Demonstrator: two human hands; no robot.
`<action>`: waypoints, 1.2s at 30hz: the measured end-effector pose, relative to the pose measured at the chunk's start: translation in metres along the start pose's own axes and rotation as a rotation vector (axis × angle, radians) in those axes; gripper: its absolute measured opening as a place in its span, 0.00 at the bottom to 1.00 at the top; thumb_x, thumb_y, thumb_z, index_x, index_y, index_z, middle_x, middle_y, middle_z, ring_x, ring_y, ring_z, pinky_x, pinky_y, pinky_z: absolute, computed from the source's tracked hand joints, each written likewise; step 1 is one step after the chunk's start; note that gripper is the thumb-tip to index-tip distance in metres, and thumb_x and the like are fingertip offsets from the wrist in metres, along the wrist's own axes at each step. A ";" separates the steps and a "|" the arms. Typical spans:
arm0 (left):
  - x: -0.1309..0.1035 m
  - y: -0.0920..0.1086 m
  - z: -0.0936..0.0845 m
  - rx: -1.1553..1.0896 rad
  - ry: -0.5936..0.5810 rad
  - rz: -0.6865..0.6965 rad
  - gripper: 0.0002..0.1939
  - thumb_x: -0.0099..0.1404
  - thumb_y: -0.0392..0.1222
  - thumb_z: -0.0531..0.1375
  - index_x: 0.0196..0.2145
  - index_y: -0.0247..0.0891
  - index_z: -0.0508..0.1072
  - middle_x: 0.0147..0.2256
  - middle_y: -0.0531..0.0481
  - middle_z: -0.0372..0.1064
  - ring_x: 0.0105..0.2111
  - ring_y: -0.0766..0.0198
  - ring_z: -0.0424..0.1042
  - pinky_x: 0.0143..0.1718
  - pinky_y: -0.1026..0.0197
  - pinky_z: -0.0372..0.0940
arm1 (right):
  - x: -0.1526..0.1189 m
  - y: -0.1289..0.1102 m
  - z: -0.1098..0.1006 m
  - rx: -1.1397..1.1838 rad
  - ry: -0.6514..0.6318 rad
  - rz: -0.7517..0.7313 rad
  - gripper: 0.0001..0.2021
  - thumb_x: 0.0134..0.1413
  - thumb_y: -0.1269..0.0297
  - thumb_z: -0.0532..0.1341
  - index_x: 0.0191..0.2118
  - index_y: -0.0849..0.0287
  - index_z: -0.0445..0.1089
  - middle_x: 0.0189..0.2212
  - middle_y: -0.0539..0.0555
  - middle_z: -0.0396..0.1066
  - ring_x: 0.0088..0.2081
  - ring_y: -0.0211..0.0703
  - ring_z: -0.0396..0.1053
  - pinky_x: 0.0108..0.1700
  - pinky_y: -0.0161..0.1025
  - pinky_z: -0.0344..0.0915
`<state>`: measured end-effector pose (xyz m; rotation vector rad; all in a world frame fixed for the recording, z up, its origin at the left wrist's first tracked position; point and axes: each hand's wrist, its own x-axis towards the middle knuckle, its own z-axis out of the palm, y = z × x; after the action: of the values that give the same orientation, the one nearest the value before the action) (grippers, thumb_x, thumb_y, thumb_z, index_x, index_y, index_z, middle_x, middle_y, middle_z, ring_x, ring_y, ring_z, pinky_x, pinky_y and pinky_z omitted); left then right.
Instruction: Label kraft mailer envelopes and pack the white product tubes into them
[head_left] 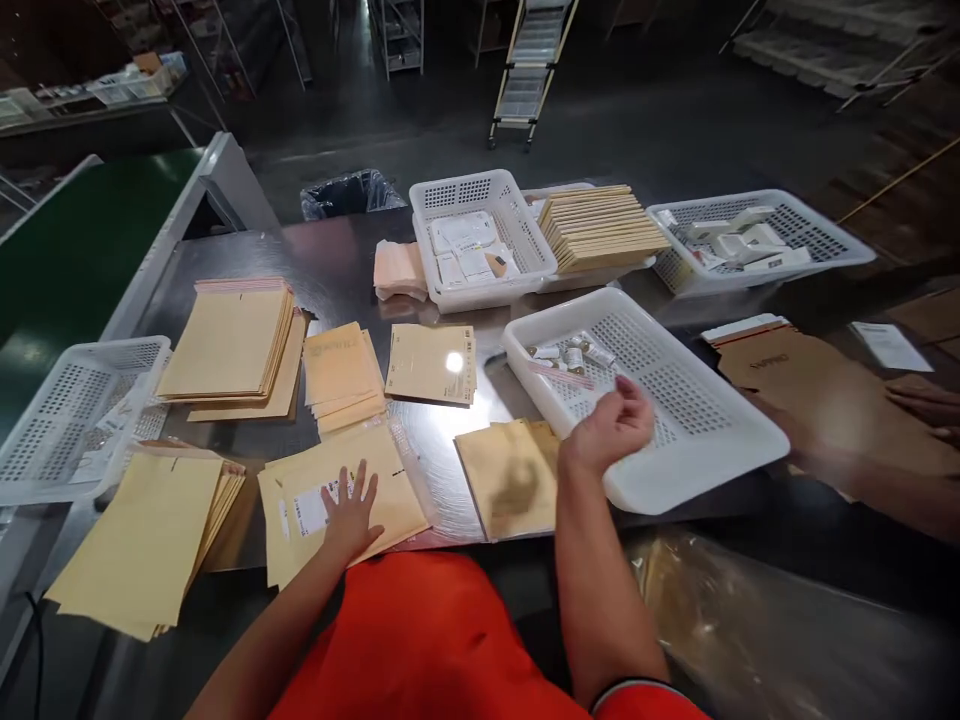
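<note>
Envelope (394,478): left hand (350,522) flat on it, fingers spread — press evenly, label (309,511) uncreased;
Basket (686,475): right hand (615,425) curled above; whether gripping, cannot tell — lift straight up

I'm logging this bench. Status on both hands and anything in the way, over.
Left hand spread on labelled envelope. Right hand curled over white basket, small items inside; grip unclear. Nothing seen blocking either.
</note>
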<state>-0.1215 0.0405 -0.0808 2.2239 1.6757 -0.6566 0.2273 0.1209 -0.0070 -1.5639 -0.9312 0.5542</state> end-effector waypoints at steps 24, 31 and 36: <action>0.021 0.013 0.008 0.049 -0.015 0.079 0.56 0.53 0.49 0.67 0.68 0.42 0.37 0.69 0.44 0.33 0.68 0.41 0.31 0.62 0.28 0.46 | -0.165 0.064 0.153 -0.902 -1.037 -0.279 0.09 0.62 0.71 0.51 0.42 0.59 0.68 0.41 0.59 0.71 0.41 0.46 0.68 0.37 0.38 0.61; 0.023 0.011 0.010 -0.021 -0.024 0.099 0.57 0.53 0.53 0.67 0.67 0.42 0.34 0.69 0.44 0.32 0.68 0.40 0.31 0.62 0.27 0.44 | -0.095 0.071 0.241 -0.947 -0.837 -0.278 0.13 0.60 0.78 0.48 0.46 0.65 0.66 0.43 0.66 0.68 0.42 0.50 0.66 0.40 0.43 0.62; 0.027 0.017 0.010 0.034 0.000 0.059 0.56 0.52 0.48 0.68 0.68 0.43 0.38 0.69 0.45 0.34 0.68 0.40 0.30 0.62 0.27 0.46 | -0.167 0.083 0.160 -0.888 -0.907 -0.362 0.08 0.61 0.71 0.53 0.36 0.58 0.69 0.36 0.57 0.70 0.39 0.46 0.67 0.40 0.41 0.62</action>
<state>-0.1011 0.0530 -0.1045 2.2870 1.6042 -0.6750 0.0285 0.0795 -0.1453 -1.8261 -2.3376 0.6288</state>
